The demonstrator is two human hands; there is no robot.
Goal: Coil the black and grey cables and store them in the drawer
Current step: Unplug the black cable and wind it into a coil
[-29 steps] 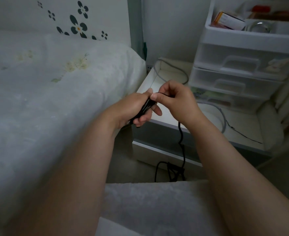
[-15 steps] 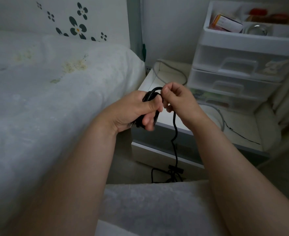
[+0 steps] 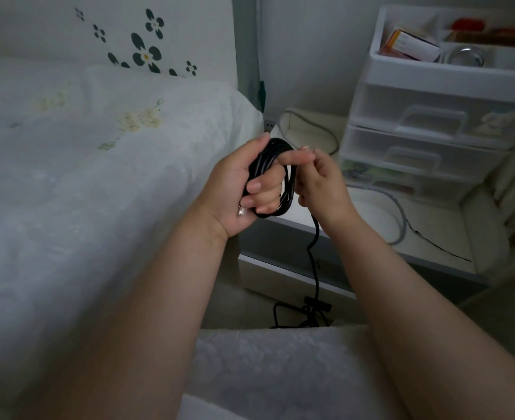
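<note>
1. A bed (image 3: 77, 189) with a pale, faintly patterned cover fills the left side; behind it, at the far left, stands a white panel with dark flower decals (image 3: 145, 53).
2. The left hand (image 3: 244, 189) is held up just right of the bed's edge, its fingers curled through a coil of the black cable (image 3: 289, 183), gripping the loops against the palm. A small clear plug end (image 3: 242, 211) shows at the heel of that hand.
3. The right hand (image 3: 320, 180) sits just right of the coil, touching it, and its thumb and fingers pinch the black cable at the coil's right side.
4. From under the right hand the loose run of the black cable hangs down in front of the desk (image 3: 450, 225) and ends in a tangle on the floor (image 3: 304, 313), near the person's lap.
5. The desk is a low white piece beside the bed, right of both hands. The grey cable (image 3: 402, 213) lies uncoiled on its top, one loop curving at the far left corner and another sweeping round on the near right part. A thin black wire (image 3: 441, 248) trails across the desk's right side.
6. On the far right of the desk stands a white drawer unit (image 3: 432, 122) with translucent drawers, all closed. Its open top tray holds an orange and white box (image 3: 411, 43), a shiny round thing and something red that is too blurred to name.
</note>
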